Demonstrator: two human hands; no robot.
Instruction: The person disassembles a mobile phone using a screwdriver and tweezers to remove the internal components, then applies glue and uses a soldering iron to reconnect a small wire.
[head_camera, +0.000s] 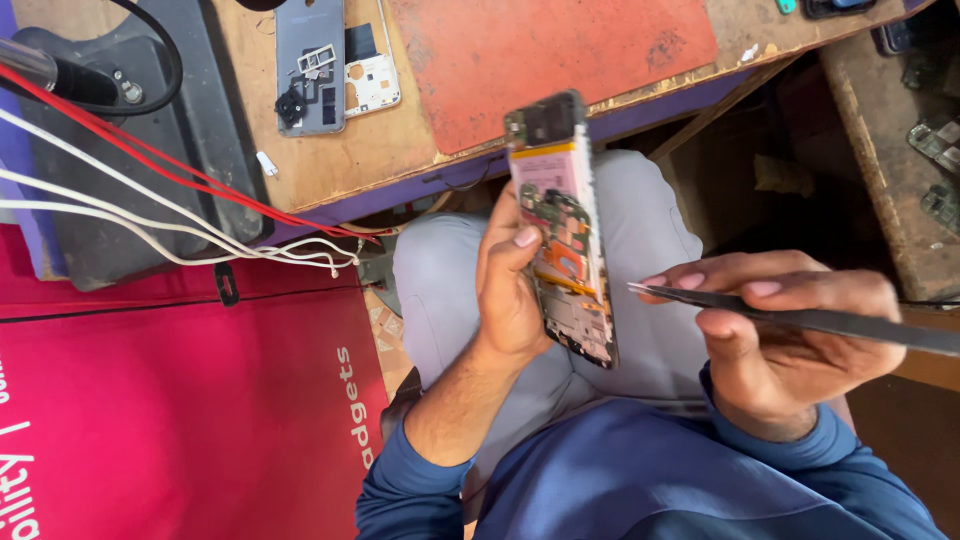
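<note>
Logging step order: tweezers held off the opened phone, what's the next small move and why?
Probably bring the tweezers tip left to the exposed board of the opened phone: the left hand holds it upright, and the right hand points the tip at it, short of contact.

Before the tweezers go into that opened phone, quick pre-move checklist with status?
1. Phone held firm: ok. The left hand wraps the opened phone along its edge, thumb on the front.
2. Insides facing the worker: ok. The circuit board and yellow battery area show.
3. Tweezers gripped: ok. The right hand pinches the tweezers.
4. Tip clear of the board: ok. The tip sits just right of the phone, not touching.
5. Phone supported: not ok. It is held in the air over the lap, off the wooden bench.
6. Battery disconnected: cannot tell.
</note>
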